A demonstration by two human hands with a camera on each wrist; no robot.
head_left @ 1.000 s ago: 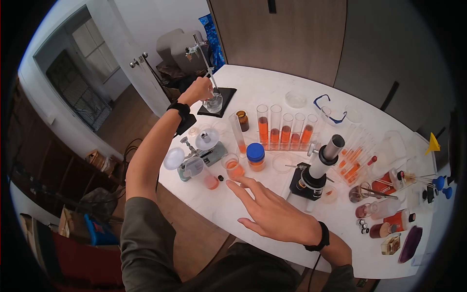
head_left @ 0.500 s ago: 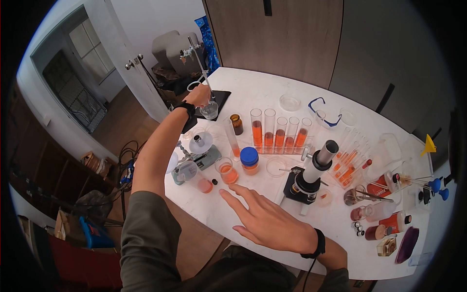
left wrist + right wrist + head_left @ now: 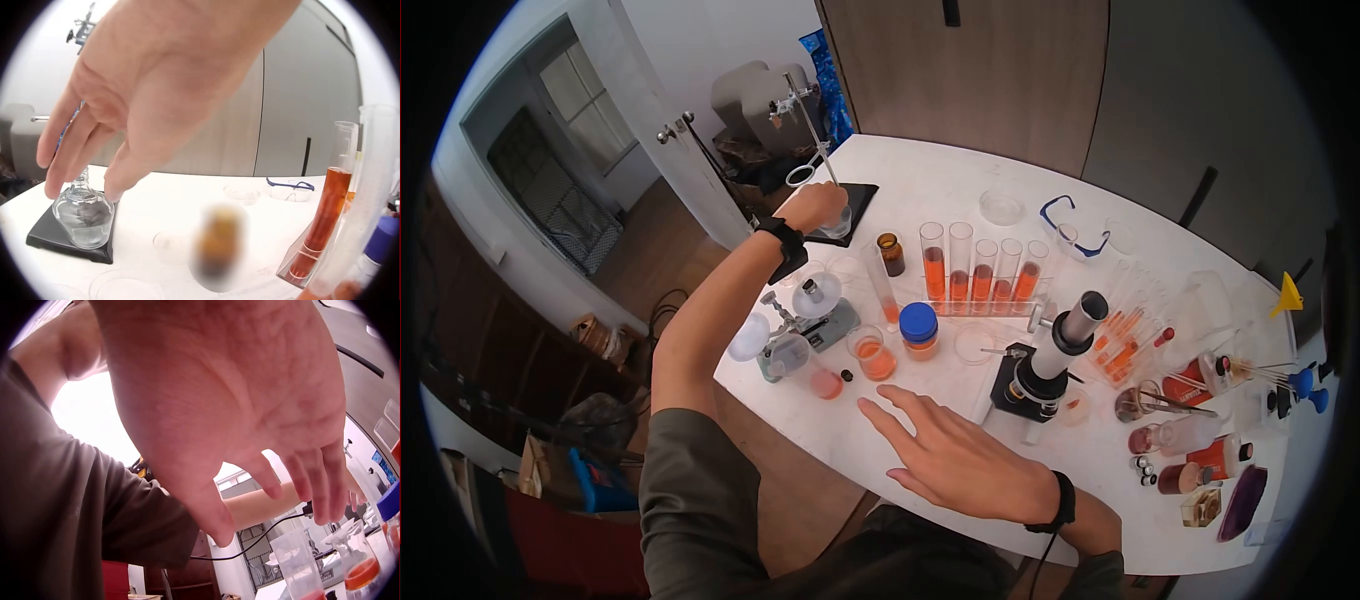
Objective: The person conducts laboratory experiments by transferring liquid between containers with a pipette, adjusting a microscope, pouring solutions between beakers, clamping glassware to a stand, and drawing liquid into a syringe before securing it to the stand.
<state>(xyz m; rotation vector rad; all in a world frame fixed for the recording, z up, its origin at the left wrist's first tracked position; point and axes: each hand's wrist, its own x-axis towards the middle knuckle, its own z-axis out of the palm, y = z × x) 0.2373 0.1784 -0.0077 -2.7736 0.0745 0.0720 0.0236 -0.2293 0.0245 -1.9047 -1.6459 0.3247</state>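
My left hand [image 3: 813, 207] hangs over a clear glass flask [image 3: 84, 215] at the table's far left. In the left wrist view its fingers drop on one side of the flask's neck and the thumb on the other, with space between. The flask holds a little clear liquid and sits upright on the black base [image 3: 47, 234] of a ring stand. In the head view the hand covers most of the flask. My right hand [image 3: 965, 455] hovers over the near table with fingers loosely spread, holding nothing. Nearest to it stands a beaker [image 3: 872, 355] of orange liquid.
A small balance [image 3: 825, 325], a brown bottle [image 3: 891, 255] and a blue-lidded jar [image 3: 919, 330] stand mid-left. Behind is a rack of test tubes [image 3: 982, 285] with red-orange liquid. A microscope [image 3: 1040, 370] stands right of centre, with jars and bottles [image 3: 1185, 435] beyond.
My left hand has shifted from beside the stand's rod to lower and rightward over the flask, hiding more of it. The right hand stays spread in about the same place.
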